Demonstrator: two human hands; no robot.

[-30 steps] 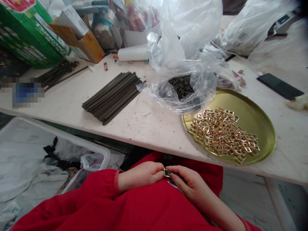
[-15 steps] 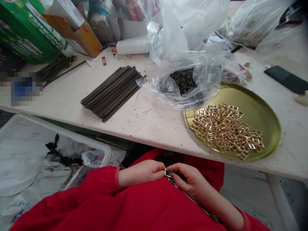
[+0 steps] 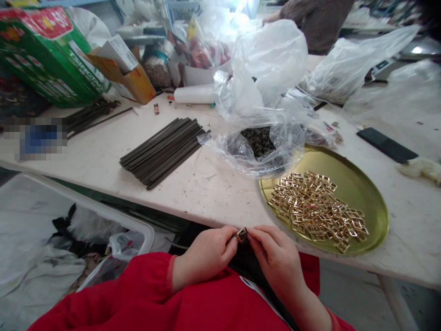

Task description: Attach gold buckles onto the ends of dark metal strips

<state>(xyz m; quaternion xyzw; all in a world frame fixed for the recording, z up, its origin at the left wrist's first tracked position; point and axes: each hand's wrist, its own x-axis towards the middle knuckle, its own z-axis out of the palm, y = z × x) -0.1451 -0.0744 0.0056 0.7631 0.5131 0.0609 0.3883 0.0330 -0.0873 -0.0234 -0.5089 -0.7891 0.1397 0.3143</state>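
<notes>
The left hand (image 3: 208,253) and right hand (image 3: 280,257) pinch a gold buckle (image 3: 242,235) before the tabletop (image 3: 223,197), where dark strips (image 3: 161,152) lie left of a round tray (image 3: 358,184) of loose buckles (image 3: 315,209).

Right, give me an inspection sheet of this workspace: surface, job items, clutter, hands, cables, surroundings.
Surface: pale table, dark specks scattered on it.
Job items: one gold buckle in hand; pile of gold buckles on a gold tray; stack of dark strips; clear bag with small dark pieces.
Clutter: green box, orange carton, white roll, dark flat object.
Hands: left hand and right hand meet at the buckle, fingertips pinched.
Cables: thin pale strand at back right; cannot tell if cable.
Surroundings: person in dark clothing beyond the table; bin of scraps below left.
</notes>
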